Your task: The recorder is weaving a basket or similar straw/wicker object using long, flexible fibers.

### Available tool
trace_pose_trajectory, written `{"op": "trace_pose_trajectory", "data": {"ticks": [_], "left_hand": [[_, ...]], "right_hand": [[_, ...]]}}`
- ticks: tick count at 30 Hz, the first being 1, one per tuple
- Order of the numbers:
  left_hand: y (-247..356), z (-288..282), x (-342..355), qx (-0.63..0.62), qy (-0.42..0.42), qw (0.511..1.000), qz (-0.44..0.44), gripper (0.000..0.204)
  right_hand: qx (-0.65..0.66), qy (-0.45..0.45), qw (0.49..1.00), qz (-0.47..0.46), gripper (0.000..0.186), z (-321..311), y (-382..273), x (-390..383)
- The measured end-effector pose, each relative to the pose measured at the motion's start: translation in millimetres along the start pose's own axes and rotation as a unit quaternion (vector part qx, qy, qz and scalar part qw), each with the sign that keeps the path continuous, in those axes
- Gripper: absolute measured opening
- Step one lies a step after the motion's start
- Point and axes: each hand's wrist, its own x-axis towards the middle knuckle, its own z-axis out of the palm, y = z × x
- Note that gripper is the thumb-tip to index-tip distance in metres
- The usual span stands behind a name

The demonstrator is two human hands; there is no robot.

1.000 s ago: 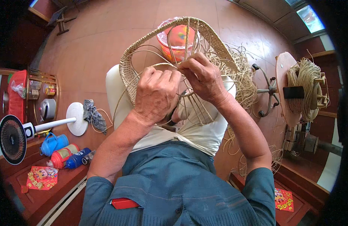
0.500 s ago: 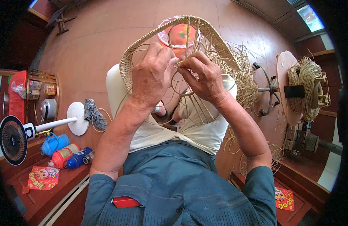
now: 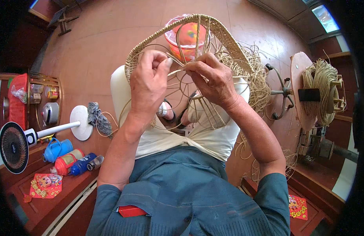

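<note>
A round wire frame (image 3: 181,83) with a woven rope rim (image 3: 229,41) rests across my lap, with several spokes running to a small ring at its middle. My left hand (image 3: 150,80) is closed in a pinch on a short tan cord (image 3: 175,59) above the frame. My right hand (image 3: 211,78) pinches at the cord's other end, where it meets the wires. Just beyond the ring, cord-wrapped spokes (image 3: 197,37) run up to the far rim. My fingers hide part of the wires and of the cord.
A red bucket (image 3: 178,49) with a plastic liner holds a colourful ball behind the frame. Loose cord (image 3: 256,84) lies heaped at the right, near a wheeled chair base (image 3: 285,92) and a large cord coil (image 3: 321,86). At the left stand a fan (image 3: 14,147) and several bottles (image 3: 83,164).
My left hand has drawn back left and turned, pulling away from the right hand, so the cord between them shows. My right hand stays nearly in place.
</note>
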Motion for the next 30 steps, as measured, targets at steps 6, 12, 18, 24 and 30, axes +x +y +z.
{"op": "trace_pose_trajectory", "data": {"ticks": [6, 12, 18, 24, 30], "left_hand": [[-10.4, 1.6, -10.6, -0.314, -0.143, 0.91, -0.229, 0.055], [-8.6, 14.9, -1.3, -0.351, -0.136, 0.906, -0.191, 0.05], [-16.0, 12.5, 8.3, -0.364, -0.201, 0.865, -0.281, 0.024], [-26.5, 5.7, 18.5, -0.197, -0.226, 0.938, -0.172, 0.018], [-37.4, 12.7, 32.8, -0.202, -0.365, 0.863, -0.285, 0.019]], "right_hand": [[-0.006, 0.013, 1.0, -0.011, 0.012, 1.9, -0.2, 1.2], [-0.002, 0.006, 1.0, -0.001, 0.012, 0.4, -1.4, 1.4], [0.007, 0.018, 1.0, -0.013, 0.011, 1.7, -0.5, 1.4], [0.005, 0.01, 1.0, -0.003, 0.011, 2.3, 0.6, 0.1], [-0.011, 0.022, 0.999, -0.027, 0.013, 4.4, 2.2, -2.0]]}}
